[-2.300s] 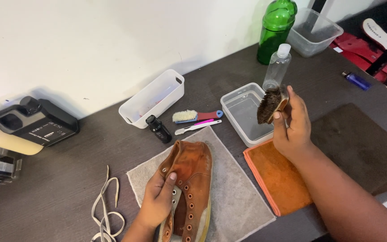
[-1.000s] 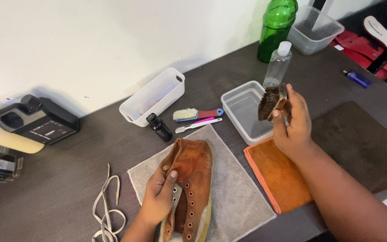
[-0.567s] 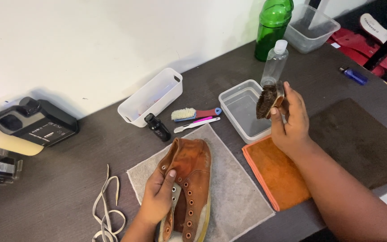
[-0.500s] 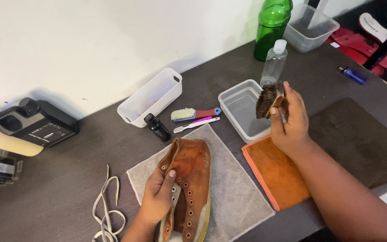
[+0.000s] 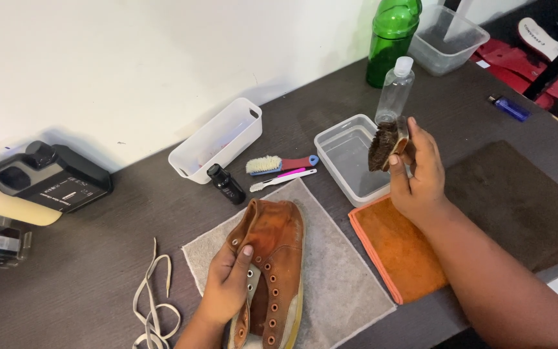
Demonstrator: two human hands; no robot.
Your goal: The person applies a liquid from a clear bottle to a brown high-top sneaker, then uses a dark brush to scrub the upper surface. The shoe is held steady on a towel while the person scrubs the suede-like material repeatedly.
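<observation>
We see the left hand (image 5: 227,291) closed around the ankle side of a brown high-top shoe (image 5: 276,258), thumb on the outside and fingers tucked inside the collar, where we cannot see them. The shoe lies on a grey cloth (image 5: 337,284) at about 6 o'clock on the dark table (image 5: 98,258); its toe end is cut off by the bottom edge. The right hand (image 5: 421,174) grips a dark-bristled brush (image 5: 383,145) at about 2 o'clock from the shoe, held up over the rim of a clear tub (image 5: 350,158); the brush's wooden back is mostly hidden behind the fingers. We cannot tell whether the bristles are wet. An orange cloth (image 5: 398,252) lies under the right forearm, partly covered by it. At 12 o'clock from the shoe sit a small black bottle (image 5: 226,184), a pale-bristled brush (image 5: 279,164) and a white toothbrush (image 5: 282,180). White laces (image 5: 153,297) trail off the bottom edge at 9 o'clock.
</observation>
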